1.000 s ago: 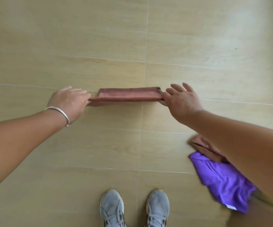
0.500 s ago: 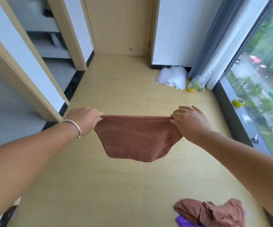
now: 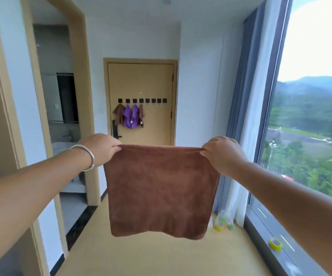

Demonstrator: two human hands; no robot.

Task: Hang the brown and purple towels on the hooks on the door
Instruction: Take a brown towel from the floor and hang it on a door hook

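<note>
My left hand [image 3: 101,148] and right hand [image 3: 222,154] each pinch a top corner of the square brown terry towel [image 3: 159,192], now raised and hanging flat, no longer sagging over the floor. Ahead, the tan door [image 3: 141,80] carries black hooks [image 3: 142,100] holding brown and purple towels [image 3: 130,116].
</note>
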